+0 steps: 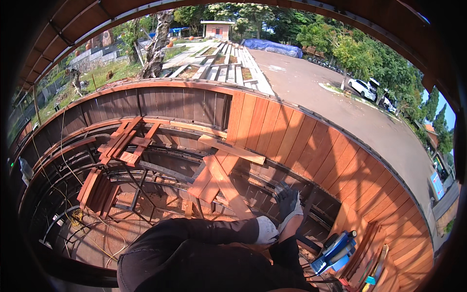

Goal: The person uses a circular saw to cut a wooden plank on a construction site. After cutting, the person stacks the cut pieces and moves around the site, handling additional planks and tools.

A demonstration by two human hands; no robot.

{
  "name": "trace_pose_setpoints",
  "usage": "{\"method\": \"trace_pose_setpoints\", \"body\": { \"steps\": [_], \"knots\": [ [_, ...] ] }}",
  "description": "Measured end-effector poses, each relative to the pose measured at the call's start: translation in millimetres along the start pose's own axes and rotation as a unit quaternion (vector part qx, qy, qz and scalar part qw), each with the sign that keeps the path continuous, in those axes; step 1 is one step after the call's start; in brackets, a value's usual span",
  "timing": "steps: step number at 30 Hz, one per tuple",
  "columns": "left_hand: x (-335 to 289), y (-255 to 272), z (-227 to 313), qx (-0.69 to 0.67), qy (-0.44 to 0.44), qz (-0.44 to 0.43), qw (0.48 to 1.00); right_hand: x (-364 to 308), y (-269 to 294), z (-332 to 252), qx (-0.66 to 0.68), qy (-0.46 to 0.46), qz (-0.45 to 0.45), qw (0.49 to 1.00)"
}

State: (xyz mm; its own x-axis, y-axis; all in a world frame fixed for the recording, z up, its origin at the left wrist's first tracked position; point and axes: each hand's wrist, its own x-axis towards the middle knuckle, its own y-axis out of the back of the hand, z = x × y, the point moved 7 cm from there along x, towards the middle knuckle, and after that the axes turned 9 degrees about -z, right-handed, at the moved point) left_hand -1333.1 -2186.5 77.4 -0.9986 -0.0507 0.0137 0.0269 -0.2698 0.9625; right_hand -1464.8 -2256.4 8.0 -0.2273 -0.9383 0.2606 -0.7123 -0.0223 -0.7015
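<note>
My left hand (267,230), in a whitish glove, is right against my right wrist at the glove's cuff; its fingers are hidden there. My right hand (287,200) wears a dark glove with a pale cuff, raised with its fingers stretched out and nothing seen in them. Bare skin shows between that cuff and my black right sleeve. Just left of my hands, a reddish wooden board (226,187) lies slantwise over wider boards (203,186). Another plank (232,149) rests across the frame behind them.
A curved wall of upright wooden boards (311,148) runs round the far and right sides. Stacked boards (121,141) lie on the dark metal frame at left, with more boards (95,192) below. Blue tools or cases (334,253) sit at lower right. A yellow cable (77,216) trails below left.
</note>
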Motion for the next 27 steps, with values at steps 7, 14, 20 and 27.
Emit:
{"method": "trace_pose_setpoints", "body": {
  "steps": [7,14,20,27],
  "knots": [
    [-12.5,13.1,3.3,-0.002,0.059,-0.001,0.998,10.2,-78.9,-20.1,-0.077,0.006,0.043,0.996],
    [3.0,25.7,12.6,-0.012,0.009,-0.06,0.998,17.1,-78.9,-44.3,-0.049,0.061,-0.029,0.996],
    [2.0,-0.6,28.3,-0.082,-0.033,-0.072,0.993,-5.0,-99.7,-42.2,0.129,0.01,0.043,0.991],
    [6.0,-32.6,13.5,-0.188,-0.019,-0.093,0.978,-14.4,-26.0,-21.9,-0.047,-0.007,0.083,0.995]
  ]
}}
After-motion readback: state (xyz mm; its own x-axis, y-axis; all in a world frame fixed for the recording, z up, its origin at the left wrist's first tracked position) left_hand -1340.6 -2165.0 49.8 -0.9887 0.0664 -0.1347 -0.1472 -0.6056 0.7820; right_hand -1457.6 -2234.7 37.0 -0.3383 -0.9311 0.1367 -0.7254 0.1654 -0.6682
